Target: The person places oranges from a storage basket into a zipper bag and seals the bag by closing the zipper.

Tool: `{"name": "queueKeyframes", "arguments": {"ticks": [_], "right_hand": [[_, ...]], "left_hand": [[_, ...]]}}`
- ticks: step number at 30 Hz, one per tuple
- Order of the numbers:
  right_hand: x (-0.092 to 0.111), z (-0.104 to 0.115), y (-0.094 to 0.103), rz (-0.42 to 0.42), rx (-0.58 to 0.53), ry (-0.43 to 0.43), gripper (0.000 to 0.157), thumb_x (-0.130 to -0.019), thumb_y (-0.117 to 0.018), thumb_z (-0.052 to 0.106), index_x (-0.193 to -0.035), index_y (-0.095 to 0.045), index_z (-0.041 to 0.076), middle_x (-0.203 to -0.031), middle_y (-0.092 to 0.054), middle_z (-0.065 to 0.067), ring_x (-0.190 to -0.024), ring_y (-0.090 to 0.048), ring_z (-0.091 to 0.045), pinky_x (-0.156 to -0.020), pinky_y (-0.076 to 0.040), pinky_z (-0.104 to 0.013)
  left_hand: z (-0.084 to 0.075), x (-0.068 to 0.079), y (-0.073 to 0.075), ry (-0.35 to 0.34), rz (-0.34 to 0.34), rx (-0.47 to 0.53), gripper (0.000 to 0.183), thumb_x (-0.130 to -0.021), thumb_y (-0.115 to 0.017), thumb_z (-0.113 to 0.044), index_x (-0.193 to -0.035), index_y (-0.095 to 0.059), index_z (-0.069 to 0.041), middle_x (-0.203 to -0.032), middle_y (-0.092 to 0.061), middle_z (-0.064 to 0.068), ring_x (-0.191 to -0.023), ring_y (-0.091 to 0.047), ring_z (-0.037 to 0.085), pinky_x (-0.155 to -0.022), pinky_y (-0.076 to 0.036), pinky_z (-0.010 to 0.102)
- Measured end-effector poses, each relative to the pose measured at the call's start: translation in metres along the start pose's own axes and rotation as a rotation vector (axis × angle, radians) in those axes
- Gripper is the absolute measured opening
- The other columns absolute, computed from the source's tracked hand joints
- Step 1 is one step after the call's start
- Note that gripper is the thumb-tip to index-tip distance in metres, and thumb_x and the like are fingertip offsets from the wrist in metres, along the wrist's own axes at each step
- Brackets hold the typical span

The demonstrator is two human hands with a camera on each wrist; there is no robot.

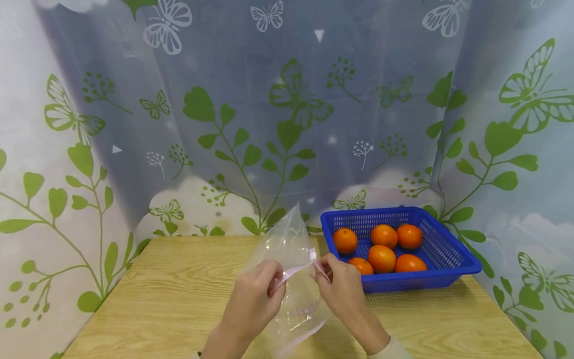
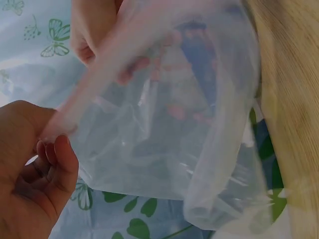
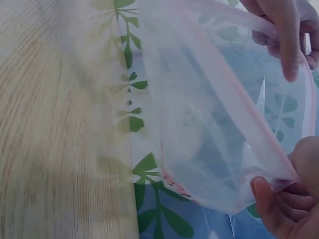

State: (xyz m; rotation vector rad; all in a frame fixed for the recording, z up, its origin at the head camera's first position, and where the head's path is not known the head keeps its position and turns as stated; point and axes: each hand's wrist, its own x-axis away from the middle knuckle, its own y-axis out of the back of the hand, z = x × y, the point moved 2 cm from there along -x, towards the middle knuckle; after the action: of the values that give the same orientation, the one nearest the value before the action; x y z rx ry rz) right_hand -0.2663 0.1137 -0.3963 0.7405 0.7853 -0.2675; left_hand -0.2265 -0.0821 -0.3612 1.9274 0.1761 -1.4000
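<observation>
Head only: oranges [image 1: 381, 259] near bag [image 1: 287, 242] (six?)

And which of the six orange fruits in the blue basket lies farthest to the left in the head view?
The fruit just behind the front-left one in the blue basket; the other five sit farther right.

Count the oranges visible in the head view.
6, all in the blue basket: back-left orange, back-middle orange, back-right orange, front-left orange, front-middle orange, front-right orange. More may be hidden behind its front side.
</observation>
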Motion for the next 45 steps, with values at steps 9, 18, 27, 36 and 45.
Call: {"name": "queueKeyframes", "arguments": {"ticks": [9,18,27,36,45], "right_hand": [[-0.005,-0.006,0.008,-0.161,0.112,0.1,0.03,-0.076,-0.077,-0.014,-0.089,-0.057,0.004,-0.073,-0.065,-0.007,-0.059,-0.06,-0.014,-0.05,-0.054,-0.027],[-0.003,-0.007,0.007,0.016,0.213,0.079,0.031,-0.071,-0.093,0.013,-0.09,-0.069,0.011,-0.07,-0.064,0.002,-0.06,-0.055,-0.012,-0.05,-0.045,-0.025],[-0.001,-0.009,0.004,-0.021,0.198,0.148,0.042,-0.068,-0.079,-0.013,-0.069,-0.047,0.014,-0.067,-0.045,0.005,-0.058,-0.043,-0.009,-0.05,-0.035,-0.018],[-0.004,-0.008,0.006,0.084,0.133,0.073,0.031,-0.074,-0.084,-0.001,-0.088,-0.059,0.011,-0.074,-0.066,-0.002,-0.059,-0.054,-0.009,-0.053,-0.047,-0.022],[-0.003,-0.003,0.014,0.485,-0.08,-0.103,0.032,-0.085,-0.083,0.015,-0.11,-0.066,0.009,-0.084,-0.072,-0.002,-0.06,-0.059,0.0,-0.056,-0.052,-0.017]], "left_hand": [[0.005,0.0,0.005,0.032,0.034,-0.028,0.043,-0.052,-0.065,0.029,-0.071,-0.058,-0.009,-0.064,-0.049,-0.006,-0.062,-0.029,-0.006,-0.049,-0.029,0.002],[0.002,0.003,0.0,0.036,0.047,-0.022,0.037,-0.06,-0.072,0.02,-0.074,-0.056,-0.01,-0.065,-0.052,-0.007,-0.06,-0.035,-0.004,-0.049,-0.032,0.003],[0.0,0.005,-0.003,0.046,0.076,-0.003,0.04,-0.057,-0.071,0.021,-0.074,-0.054,-0.011,-0.063,-0.048,-0.008,-0.06,-0.03,-0.005,-0.048,-0.029,0.003],[0.004,0.003,-0.001,0.076,0.069,0.013,0.039,-0.057,-0.067,0.022,-0.072,-0.053,-0.011,-0.062,-0.045,-0.009,-0.059,-0.031,-0.005,-0.048,-0.029,0.004],[0.008,0.001,0.006,0.156,-0.017,-0.039,0.039,-0.053,-0.059,0.025,-0.069,-0.052,-0.011,-0.06,-0.04,-0.01,-0.057,-0.027,-0.006,-0.044,-0.027,0.005]]}}
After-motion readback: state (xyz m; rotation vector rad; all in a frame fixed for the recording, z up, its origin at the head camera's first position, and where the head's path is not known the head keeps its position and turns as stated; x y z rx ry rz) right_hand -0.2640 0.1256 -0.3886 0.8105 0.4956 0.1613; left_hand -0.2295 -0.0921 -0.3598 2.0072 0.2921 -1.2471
